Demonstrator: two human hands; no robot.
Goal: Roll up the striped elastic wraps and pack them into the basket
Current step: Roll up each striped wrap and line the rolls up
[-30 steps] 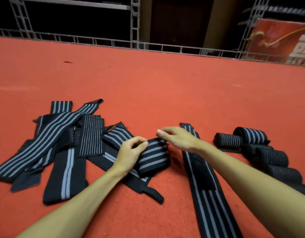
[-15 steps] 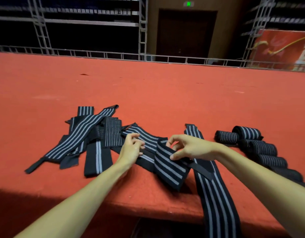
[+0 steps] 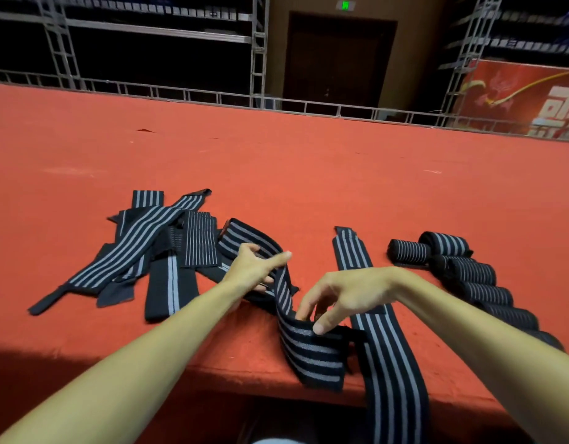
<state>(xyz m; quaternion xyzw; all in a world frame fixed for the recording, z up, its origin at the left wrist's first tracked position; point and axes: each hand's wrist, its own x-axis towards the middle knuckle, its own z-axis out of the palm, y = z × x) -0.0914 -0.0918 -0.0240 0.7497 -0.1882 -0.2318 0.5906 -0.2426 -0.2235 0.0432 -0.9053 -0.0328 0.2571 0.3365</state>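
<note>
The right hand [image 3: 350, 293] fingers [image 3: 321, 325] pinch the striped wrap [image 3: 312, 350] at its fold; left hand [image 3: 247, 270] fingers [image 3: 276, 258], apart, touch it.

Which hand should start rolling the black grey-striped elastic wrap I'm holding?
The right hand: its fingers pinch the wrap near its hanging loose end, while the left hand is farther up the strip.

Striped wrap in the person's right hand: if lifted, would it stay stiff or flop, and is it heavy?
Probably floppy: the striped wrap arches and folds where the right hand pinches it. Likely light, since fingertips alone seem to raise it. Rolled tight, like the rolled wraps further right, it might roll if nudged.
</note>
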